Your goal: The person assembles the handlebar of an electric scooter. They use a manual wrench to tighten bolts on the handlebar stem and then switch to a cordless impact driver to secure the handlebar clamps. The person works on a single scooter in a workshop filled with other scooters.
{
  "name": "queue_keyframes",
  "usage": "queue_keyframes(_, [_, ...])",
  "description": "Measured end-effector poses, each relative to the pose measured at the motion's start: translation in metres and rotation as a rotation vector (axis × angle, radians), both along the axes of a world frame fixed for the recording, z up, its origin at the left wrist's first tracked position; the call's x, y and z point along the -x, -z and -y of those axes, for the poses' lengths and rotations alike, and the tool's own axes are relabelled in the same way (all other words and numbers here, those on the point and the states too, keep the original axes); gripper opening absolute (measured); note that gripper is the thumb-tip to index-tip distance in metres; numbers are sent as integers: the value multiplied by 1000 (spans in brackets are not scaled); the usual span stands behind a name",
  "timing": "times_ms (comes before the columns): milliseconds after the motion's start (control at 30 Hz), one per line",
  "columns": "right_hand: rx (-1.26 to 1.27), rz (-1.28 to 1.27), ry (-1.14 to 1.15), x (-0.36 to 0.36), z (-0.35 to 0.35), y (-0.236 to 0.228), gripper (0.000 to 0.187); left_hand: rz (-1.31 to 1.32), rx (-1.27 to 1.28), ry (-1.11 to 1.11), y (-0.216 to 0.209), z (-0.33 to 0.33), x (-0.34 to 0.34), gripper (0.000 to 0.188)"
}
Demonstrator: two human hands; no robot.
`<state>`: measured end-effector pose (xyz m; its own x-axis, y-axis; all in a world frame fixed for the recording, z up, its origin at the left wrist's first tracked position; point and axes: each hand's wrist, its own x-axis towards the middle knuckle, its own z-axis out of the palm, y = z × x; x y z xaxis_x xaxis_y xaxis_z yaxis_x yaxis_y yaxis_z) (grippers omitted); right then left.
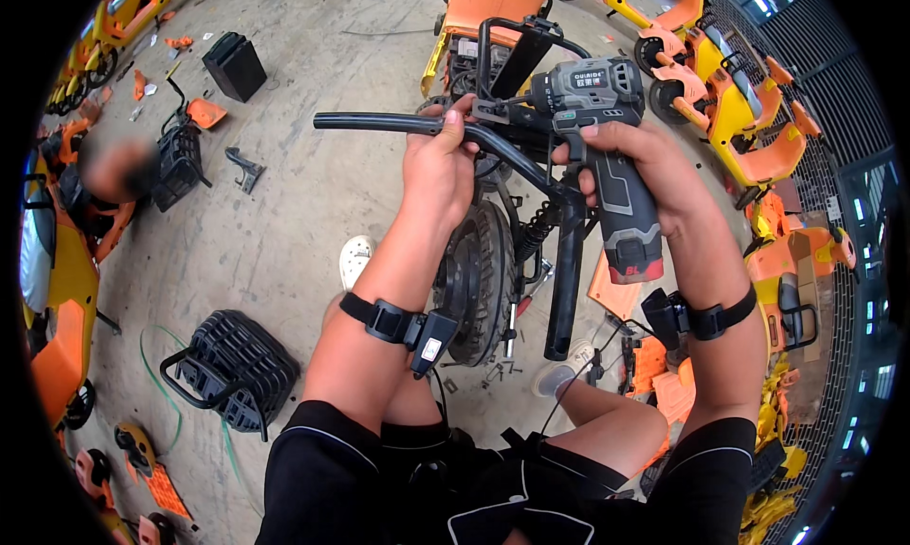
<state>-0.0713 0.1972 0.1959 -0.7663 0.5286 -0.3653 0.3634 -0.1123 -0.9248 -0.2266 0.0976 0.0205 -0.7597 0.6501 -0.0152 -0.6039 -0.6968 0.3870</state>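
My left hand (440, 161) is closed round a bent black handlebar-like tube (370, 121), thumb on top. One end of the tube points left; the other bends down toward me. In my right hand (645, 161) is a grey and black cordless power driver (618, 187), gripped by its handle with the index finger at the trigger. The driver's nose points left at a small bracket on the tube, close to my left fingers; its exact contact there is hard to make out. Below the tube stand a scooter wheel (474, 284) with a black tyre and a coil shock absorber (536, 234).
A black basket (242, 370) lies at lower left, beside a green strap. Farther off are a black box (234, 66) and a dark bracket (245, 171). Yellow and orange scooters (735, 109) line both sides. Another person (118, 166) is at far left. Loose fasteners lie near the wheel.
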Motion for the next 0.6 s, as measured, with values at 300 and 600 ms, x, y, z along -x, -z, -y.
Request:
queue_keyframes(300, [-45, 90, -62, 9, 7, -10, 28, -3, -1, 4, 2, 0, 2, 35])
queue_keyframes(600, [-279, 257, -177, 35, 21, -40, 31, -5, 20, 9, -1, 2, 2, 37])
